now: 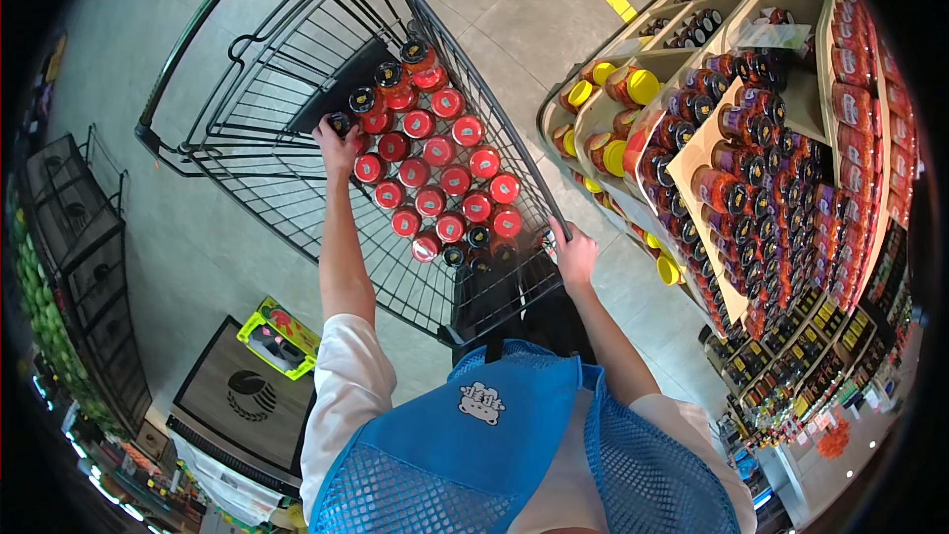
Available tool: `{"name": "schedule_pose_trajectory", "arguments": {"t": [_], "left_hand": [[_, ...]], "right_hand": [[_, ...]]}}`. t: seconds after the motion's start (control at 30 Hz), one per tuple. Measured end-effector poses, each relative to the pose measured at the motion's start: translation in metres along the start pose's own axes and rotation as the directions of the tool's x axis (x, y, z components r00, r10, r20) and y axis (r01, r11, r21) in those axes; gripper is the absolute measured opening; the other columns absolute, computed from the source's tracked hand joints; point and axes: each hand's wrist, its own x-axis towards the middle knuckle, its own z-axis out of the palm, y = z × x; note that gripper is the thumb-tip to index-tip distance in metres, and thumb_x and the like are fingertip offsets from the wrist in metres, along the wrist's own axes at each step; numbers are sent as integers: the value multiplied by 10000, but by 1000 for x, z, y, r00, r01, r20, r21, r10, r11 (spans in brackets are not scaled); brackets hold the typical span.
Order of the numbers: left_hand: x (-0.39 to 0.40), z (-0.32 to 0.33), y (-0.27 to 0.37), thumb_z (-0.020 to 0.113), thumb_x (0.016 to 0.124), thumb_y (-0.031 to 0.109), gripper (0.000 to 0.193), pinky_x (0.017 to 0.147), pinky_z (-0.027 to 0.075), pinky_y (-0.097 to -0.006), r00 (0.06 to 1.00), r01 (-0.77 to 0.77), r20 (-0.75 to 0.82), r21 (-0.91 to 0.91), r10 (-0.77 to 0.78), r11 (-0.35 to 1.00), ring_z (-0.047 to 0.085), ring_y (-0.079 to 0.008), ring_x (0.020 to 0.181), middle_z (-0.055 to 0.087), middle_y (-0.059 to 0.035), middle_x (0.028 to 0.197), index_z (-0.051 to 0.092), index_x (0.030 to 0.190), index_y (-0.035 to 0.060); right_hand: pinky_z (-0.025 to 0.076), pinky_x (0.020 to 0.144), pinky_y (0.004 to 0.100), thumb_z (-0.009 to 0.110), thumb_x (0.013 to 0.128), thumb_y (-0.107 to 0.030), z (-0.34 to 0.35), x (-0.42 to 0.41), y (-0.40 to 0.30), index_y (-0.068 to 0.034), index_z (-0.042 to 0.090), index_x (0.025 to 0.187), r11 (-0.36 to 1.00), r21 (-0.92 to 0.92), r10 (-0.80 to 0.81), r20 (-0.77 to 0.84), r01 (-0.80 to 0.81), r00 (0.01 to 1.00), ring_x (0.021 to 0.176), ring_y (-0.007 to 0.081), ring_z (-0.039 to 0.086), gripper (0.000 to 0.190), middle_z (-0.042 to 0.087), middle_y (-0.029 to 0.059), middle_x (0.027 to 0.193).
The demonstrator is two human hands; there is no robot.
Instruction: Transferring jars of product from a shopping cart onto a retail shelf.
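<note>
Before me stands a black wire shopping cart (289, 189) with many red-lidded jars (430, 202) standing upright in rows inside. In the cart's far corner, several black-lidded glass jars (388, 76) with red contents form a line, partly on top of the red lids. My left hand (337, 148) reaches into the cart, its fingers around a black-lidded jar (339, 122) at the near end of that line. Along the cart's right side, my right hand (575, 255) grips the cart's rim (545, 193). More black-lidded jars (478, 237) sit at the cart's near end.
On the right, a tiered display shelf (704, 200) holds rows of black-lidded jars and yellow-lidded jars (642, 87). At the left is a produce stand (81, 267) with green produce. A bright green box (279, 339) rests on a dark-framed panel (237, 393) near my left arm.
</note>
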Motion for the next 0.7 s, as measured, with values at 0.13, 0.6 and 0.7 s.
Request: {"name": "schedule_pose_trajectory", "arguments": {"t": [0.13,0.6,0.7], "left_hand": [[-1,6,-5,817,806,153,685,990,448,-450,1000,8,6,-2,-8,1000,526,-437,1122,453,-268,1282,437,1358,17],[-141,52,34,817,759,141,961,1151,291,-485,976,197,-73,-112,-205,974,352,-478,1343,342,-341,1455,246,1513,-29],[-222,58,47,754,828,159,774,1111,352,-466,971,234,17,-269,-238,934,447,-418,1300,440,-267,1428,356,1458,-52]], "right_hand": [[532,664,446,631,929,-501,-5,-1,-7,-72,757,924,998,-63,11,-3,-11,1000,684,365,683,446,681,181,694],[558,643,456,609,924,-556,1,2,11,-90,768,913,994,-104,-28,-37,24,999,680,368,697,492,691,194,702],[561,640,469,593,932,-558,-5,1,-2,-77,748,908,990,-121,-83,-44,78,996,694,375,699,506,694,191,710]]}}
